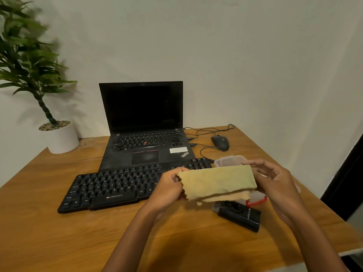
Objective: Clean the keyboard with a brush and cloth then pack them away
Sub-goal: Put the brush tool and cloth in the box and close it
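Note:
A folded yellow cloth hangs in the air above the table, stretched between both hands. My left hand pinches its left edge and my right hand grips its right end. Behind and to the left lies the black keyboard, partly covered by the cloth and my left hand. A black brush tool with short bristles at its left end lies on the table just below the cloth. A clear plastic box with a red clasp stands behind the cloth, mostly hidden.
An open black laptop stands behind the keyboard. A wired mouse and its cables lie at the back right. A potted plant occupies the back left corner. The wooden table ends close on the right.

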The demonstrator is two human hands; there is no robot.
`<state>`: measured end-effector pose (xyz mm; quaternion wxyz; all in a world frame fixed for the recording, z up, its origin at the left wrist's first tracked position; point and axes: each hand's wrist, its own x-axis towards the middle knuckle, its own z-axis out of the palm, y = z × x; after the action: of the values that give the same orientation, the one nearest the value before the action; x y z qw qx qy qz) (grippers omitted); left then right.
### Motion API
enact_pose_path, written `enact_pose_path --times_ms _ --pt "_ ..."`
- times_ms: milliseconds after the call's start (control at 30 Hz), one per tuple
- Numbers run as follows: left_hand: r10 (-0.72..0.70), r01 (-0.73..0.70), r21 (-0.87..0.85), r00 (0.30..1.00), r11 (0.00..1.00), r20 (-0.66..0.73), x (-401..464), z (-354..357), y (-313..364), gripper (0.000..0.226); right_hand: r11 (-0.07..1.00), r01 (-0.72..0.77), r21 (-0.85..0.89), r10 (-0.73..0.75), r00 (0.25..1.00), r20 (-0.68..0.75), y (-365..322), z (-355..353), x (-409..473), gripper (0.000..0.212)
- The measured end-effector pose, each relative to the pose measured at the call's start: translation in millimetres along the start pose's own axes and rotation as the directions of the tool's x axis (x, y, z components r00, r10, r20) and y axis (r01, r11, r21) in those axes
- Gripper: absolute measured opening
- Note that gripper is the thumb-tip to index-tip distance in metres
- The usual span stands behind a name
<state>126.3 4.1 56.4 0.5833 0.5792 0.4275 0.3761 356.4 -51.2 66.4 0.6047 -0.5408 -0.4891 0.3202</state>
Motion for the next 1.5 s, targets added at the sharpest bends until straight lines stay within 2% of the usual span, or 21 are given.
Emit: enact_pose_path --times_ms 33,100,200,300,400,467,533,633,700,800,900,967,1033,1100,1167,1233,1300,1333,1400,1500 --pt "-0.025 0.026 -0.036 0.999 0.999 0.022 0 1 0 0.028 1.000 0.006 0.013 -0.006 1.000 -0.007 -1 -1 -1 0.015" --pt "-0.072 0.092 -0.219 0.992 0.971 0.100 0 3 0 0.026 0.999 0.021 0.038 -0.020 0.999 -0.035 -2 -5 -1 0.020" --pt "-0.096 0.193 -0.519 0.974 0.833 0.207 3 5 2 0.028 0.998 0.037 0.047 -0.033 0.995 -0.091 -3 -12 -1 0.011" --pt "-0.102 0.227 -0.607 0.967 0.762 0.233 12 10 2 0.030 0.999 0.025 0.023 -0.021 0.990 -0.137 4 -19 1 0.018" --pt "-0.126 0.238 -0.595 0.966 0.768 0.224 21 21 5 0.038 0.999 -0.001 0.051 0.011 0.984 -0.180 6 -22 -1 0.027" --pt "-0.145 0.215 -0.539 0.975 0.814 0.171 28 30 9 0.040 0.996 0.013 0.093 0.005 0.981 -0.194 5 -22 -3 0.029" --pt "-0.171 0.201 -0.442 0.979 0.874 0.107 41 40 13 0.039 0.998 0.042 0.055 -0.030 0.979 -0.204 6 -20 -5 0.025" --pt "-0.150 0.155 -0.258 0.988 0.954 0.038 65 52 17 0.039 0.989 0.042 -0.142 -0.077 0.966 -0.248 16 -19 -4 0.018" --pt "-0.095 0.096 -0.069 0.995 0.993 0.015 82 61 19 0.043 0.949 0.033 -0.313 -0.116 0.961 -0.250 25 -18 -2 0.022" --pt "-0.032 0.026 0.217 0.999 0.976 0.023 107 73 18 0.048 0.836 0.060 -0.545 -0.195 0.962 -0.193 36 -15 0 0.024" --pt "0.023 -0.058 0.447 0.996 0.893 0.083 127 86 20 0.053 0.759 0.083 -0.646 -0.207 0.971 -0.118 42 -13 3 0.021" --pt "0.051 -0.125 0.605 0.989 0.786 0.138 135 95 23 0.056 0.731 0.075 -0.678 -0.184 0.979 -0.090 42 -14 5 0.019" --pt "0.075 -0.191 0.744 0.979 0.640 0.187 142 100 24 0.055 0.689 0.056 -0.723 -0.140 0.988 -0.057 41 -16 7 0.015" --pt "0.111 -0.240 0.849 0.971 0.471 0.214 145 104 22 0.049 0.562 0.029 -0.827 -0.064 0.998 -0.009 38 -16 6 0.016" --pt "0.194 -0.263 0.919 0.958 0.295 0.212 144 108 16 0.043 0.480 0.002 -0.877 -0.001 1.000 0.001 37 -17 4 0.022" --pt "0.316 -0.302 0.933 0.920 0.194 0.232 142 112 11 0.040 0.454 -0.006 -0.891 0.001 1.000 -0.006 36 -16 3 0.024" --pt "0.404 -0.402 0.901 0.860 0.162 0.311 139 114 8 0.034 0.442 0.010 -0.897 -0.014 1.000 0.004 36 -15 2 0.025" --pt "0.398 -0.456 0.878 0.840 0.150 0.369 137 114 7 0.032 0.442 0.031 -0.897 -0.021 0.999 0.024 38 -15 1 0.026" --pt "0.280 -0.508 0.844 0.847 0.171 0.452 137 113 1 0.032 0.424 0.100 -0.900 -0.026 0.995 0.098 43 -15 -1 0.029" --pt "0.070 -0.475 0.857 0.880 0.202 0.471 142 112 -12 0.040 0.398 0.151 -0.905 -0.005 0.987 0.163 52 -12 -2 0.039"
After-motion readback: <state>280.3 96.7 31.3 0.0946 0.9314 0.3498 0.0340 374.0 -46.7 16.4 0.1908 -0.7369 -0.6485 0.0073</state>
